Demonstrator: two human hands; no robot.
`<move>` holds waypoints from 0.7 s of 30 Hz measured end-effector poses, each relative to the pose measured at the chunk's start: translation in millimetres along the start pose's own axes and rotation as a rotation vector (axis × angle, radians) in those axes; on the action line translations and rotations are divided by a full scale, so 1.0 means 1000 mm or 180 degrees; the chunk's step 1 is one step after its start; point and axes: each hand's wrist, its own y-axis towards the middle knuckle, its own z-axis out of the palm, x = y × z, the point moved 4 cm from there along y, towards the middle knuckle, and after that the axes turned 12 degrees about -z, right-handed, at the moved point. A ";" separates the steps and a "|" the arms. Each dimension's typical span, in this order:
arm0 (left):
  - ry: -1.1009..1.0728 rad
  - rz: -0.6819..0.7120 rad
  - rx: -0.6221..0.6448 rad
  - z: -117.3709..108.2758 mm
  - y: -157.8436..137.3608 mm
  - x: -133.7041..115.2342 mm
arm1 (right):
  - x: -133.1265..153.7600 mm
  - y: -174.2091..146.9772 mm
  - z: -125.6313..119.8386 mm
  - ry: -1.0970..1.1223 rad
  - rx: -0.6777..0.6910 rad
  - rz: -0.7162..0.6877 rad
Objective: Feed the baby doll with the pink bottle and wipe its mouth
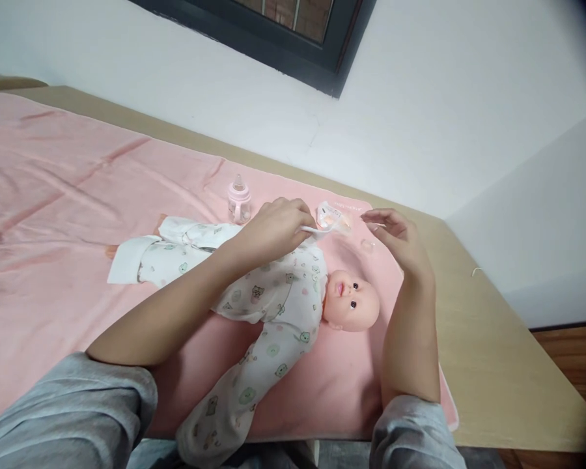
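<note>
A baby doll (352, 301) in white patterned clothes lies on its back on a pink blanket (68, 312), head to the right and one long sleeve stretched over the near edge. Above the doll's chest, my left hand (283, 228) is closed on a thin white strip (317, 229), whose far end is translucent and blurred. My right hand (395, 238) is raised beyond the doll's head, its thumb and fingers drawn together. A small white sliver shows at those fingertips, too small to name.
A pink-lidded baby bottle (239, 198) stands behind the doll. A small clear printed packet (328, 215) and a small clear ring-like piece (367, 245) lie on the blanket between my hands. The wooden tabletop (488, 352) shows on the right; a white wall (410, 117) rises behind.
</note>
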 end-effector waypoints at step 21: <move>-0.0388 -0.0180 -0.0131 -0.039 -0.012 0.006 | 0.021 -0.003 0.016 -0.0917 0.0455 -0.0077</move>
